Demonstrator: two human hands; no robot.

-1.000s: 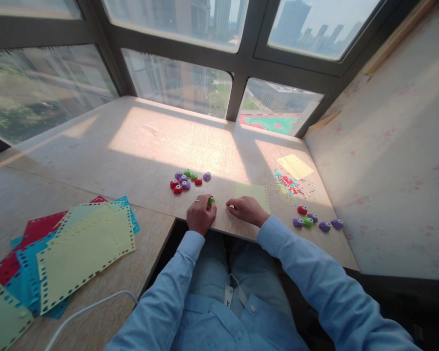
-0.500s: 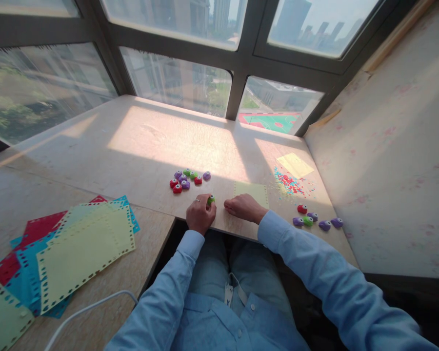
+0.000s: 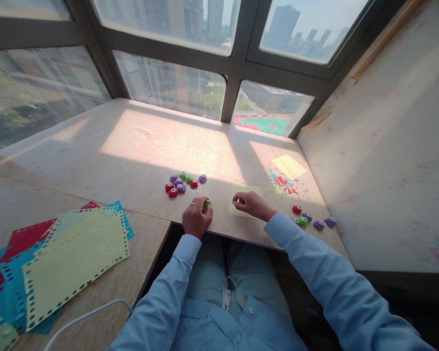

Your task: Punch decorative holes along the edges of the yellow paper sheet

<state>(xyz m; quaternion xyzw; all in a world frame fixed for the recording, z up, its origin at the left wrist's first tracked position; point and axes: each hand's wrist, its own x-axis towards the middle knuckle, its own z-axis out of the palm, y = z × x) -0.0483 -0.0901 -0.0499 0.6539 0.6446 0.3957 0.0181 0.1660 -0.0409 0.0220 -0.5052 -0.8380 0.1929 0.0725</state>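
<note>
My left hand (image 3: 196, 219) is closed around a small green craft punch (image 3: 207, 202) near the table's front edge. To its right, my right hand (image 3: 255, 204) hovers over or rests on a pale yellow sheet (image 3: 246, 188) with holes along its edges; I cannot tell which. Its thumb and fingers are pinched together, and whatever they hold is too small to make out. Just beyond my left hand lies a cluster of purple, green and red craft punches (image 3: 180, 188).
More punches (image 3: 318, 225) lie at the right near the wall. Behind them are scattered paper bits (image 3: 283, 184) and another yellow sheet (image 3: 289, 166). Punched yellow, blue and red sheets (image 3: 76, 263) overlap at the left, beside a white cable (image 3: 95, 308). Windows border the far edge.
My right hand has moved right, away from my left hand and over the pale yellow sheet. My left hand keeps the green craft punch. The view has shifted slightly.
</note>
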